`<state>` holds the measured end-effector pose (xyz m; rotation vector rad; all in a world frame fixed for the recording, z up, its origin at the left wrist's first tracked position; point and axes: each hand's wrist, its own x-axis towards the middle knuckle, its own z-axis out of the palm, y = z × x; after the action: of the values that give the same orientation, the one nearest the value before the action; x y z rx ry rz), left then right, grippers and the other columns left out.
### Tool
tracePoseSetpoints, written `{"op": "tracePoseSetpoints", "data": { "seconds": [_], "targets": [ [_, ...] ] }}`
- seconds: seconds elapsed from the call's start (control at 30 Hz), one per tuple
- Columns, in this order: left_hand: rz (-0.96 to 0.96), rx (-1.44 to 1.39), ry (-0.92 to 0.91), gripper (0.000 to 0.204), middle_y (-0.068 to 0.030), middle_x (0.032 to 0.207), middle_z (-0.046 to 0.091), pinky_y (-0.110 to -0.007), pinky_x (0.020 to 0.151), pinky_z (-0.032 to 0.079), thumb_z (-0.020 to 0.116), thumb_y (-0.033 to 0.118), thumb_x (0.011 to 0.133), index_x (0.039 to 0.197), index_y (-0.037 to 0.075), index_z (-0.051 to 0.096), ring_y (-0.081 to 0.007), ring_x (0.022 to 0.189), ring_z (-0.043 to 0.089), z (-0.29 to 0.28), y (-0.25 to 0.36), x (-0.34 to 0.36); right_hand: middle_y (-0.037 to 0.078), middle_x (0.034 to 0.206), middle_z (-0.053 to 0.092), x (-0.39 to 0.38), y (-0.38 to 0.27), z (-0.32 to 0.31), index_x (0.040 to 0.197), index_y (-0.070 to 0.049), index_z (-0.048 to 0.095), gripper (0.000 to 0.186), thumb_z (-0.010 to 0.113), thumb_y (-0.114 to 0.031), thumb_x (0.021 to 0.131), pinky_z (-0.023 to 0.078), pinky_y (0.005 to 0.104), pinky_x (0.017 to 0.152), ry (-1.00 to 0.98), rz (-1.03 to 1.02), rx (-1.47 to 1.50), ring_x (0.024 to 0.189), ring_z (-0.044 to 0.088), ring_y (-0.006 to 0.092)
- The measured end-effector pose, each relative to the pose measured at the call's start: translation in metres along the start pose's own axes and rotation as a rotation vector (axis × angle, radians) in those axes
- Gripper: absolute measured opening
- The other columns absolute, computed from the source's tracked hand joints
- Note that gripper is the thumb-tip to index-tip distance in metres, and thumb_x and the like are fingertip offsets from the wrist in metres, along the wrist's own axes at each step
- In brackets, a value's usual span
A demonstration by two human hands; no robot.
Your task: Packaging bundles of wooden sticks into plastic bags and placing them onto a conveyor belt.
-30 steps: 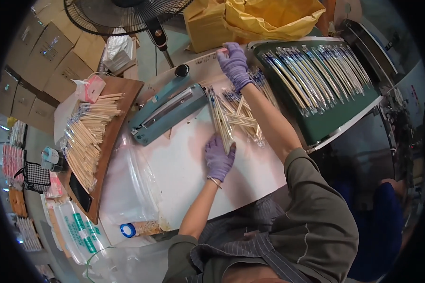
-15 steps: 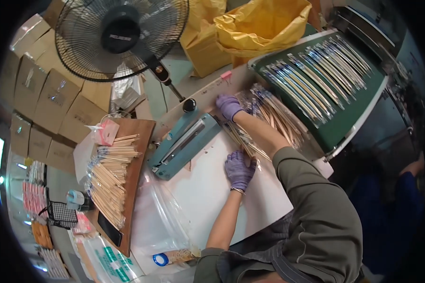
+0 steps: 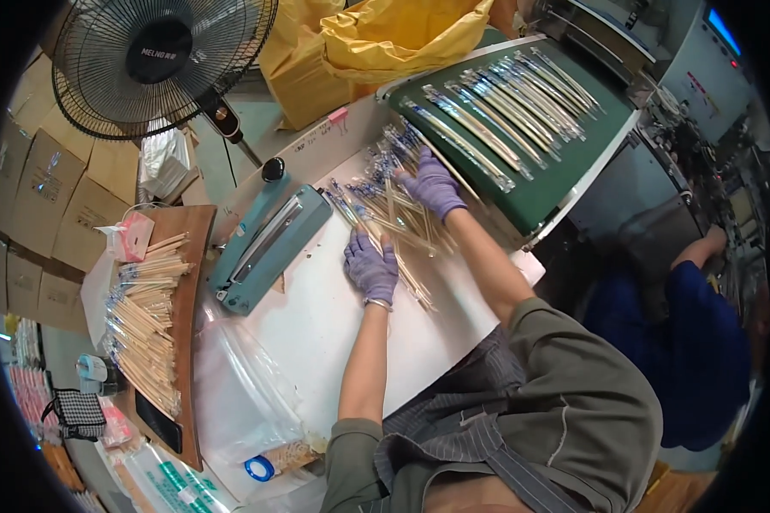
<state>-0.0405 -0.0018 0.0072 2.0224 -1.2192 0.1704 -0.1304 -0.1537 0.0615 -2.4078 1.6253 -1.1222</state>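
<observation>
Hands touch wrapped sticks, palms facing down.

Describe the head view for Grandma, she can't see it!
A purple-gloved left hand and right hand are at wrapped sticks on a white tabletop. More wrapped sticks lie on a green surface at upper right; a fan stands upper left.

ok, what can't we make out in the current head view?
Head view, all items:
Left hand: palm and grip hidden by its own back.
Right hand: palm likewise hidden.
Wrapped sticks between them: count lost to overlap and the covering hands.
Yellow bag: bottom hidden by its near wall.
Fan: top cut off by upper edge.
</observation>
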Motion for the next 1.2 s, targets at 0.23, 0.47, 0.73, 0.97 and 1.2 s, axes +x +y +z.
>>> {"op": "tracePoseSetpoints", "data": {
  "seconds": [0.23,0.47,0.73,0.97,1.2],
  "targets": [
    [-0.371,-0.673,0.040,0.078,-0.0259,0.126,0.034,-0.036,0.098,0.026,0.039,0.054,0.082,0.127,-0.007,0.025,-0.0357,0.118,0.032,0.024,-0.051,0.007,0.023,0.119,0.041,-0.005,-0.079,-0.060,0.113,-0.003,0.048,0.055,0.057,-0.037,0.071,0.033,0.0390,0.093,-0.625,-0.357,0.442,0.112,0.039,0.0346],
    [-0.120,-0.143,0.062,0.076,-0.0263,0.125,0.036,-0.039,0.096,0.029,0.046,0.049,0.079,0.128,-0.005,0.025,-0.0378,0.113,0.037,-0.008,-0.022,-0.007,0.017,0.095,0.058,0.176,0.177,-0.110,0.095,-0.005,0.058,0.045,0.054,-0.041,0.069,0.044,0.0358,0.074,0.046,0.227,-0.399,0.088,0.056,0.0263],
    [-0.069,-0.099,0.036,0.074,-0.0264,0.120,0.041,-0.040,0.091,0.033,0.043,0.050,0.079,0.127,-0.004,0.027,-0.0382,0.108,0.042,-0.015,-0.023,-0.004,0.017,0.099,0.052,0.156,0.183,-0.091,0.089,-0.005,0.060,0.025,0.047,-0.021,0.075,0.041,0.0386,0.081,-0.249,0.092,-0.472,0.096,0.050,0.0307],
    [0.094,-0.077,0.095,0.057,-0.0211,0.127,0.037,-0.034,0.098,0.028,0.038,0.036,0.088,0.126,-0.006,0.029,-0.0308,0.114,0.039,0.015,-0.092,-0.011,0.015,0.058,0.042,0.022,-0.019,-0.096,0.059,0.002,0.050,0.020,0.048,-0.015,0.069,0.039,0.0331,0.041,-0.117,-0.491,-0.344,0.055,0.047,0.0228],
    [-0.475,-0.917,-0.013,0.053,-0.0158,0.107,0.050,-0.031,0.082,0.040,0.053,0.037,0.082,0.113,-0.005,0.043,-0.0213,0.091,0.048,-0.015,-0.031,0.023,0.024,0.120,0.043,0.004,-0.021,-0.020,0.121,0.004,0.038,0.070,0.039,-0.053,0.080,0.036,0.0400,0.088,-0.980,0.350,0.534,0.106,0.046,0.0346]
  ]
}}
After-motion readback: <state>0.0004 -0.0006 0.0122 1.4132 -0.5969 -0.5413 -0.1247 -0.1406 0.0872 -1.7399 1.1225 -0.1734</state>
